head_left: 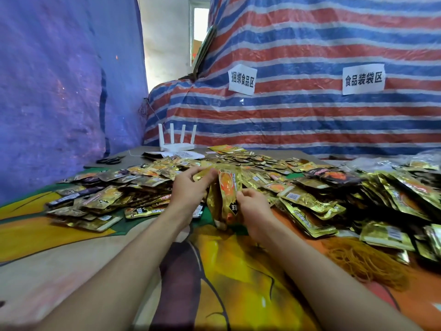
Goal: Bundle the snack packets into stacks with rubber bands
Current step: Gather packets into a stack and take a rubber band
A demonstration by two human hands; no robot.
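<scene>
Forearms (133,254) extend forward, left hand (191,187) and right hand (255,209) gripping packets (228,189).

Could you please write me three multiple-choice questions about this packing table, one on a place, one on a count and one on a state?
1. Where does the pile of rubber bands lie?
A. At the far left edge of the table
B. Hanging on the striped wall
C. On the table to the person's right

2. How many antennas does the white router have?
A. Two
B. Four
C. Six

3. How is the stack of packets held?
A. Upright on its end
B. Flat under a palm
C. Raised high off the table

Answers:
1 C, the orange bands lie beside the right forearm.
2 B, four white antennas stand up from it.
3 A, the right hand grips it on end while the left hand pinches a packet at its top.
</scene>
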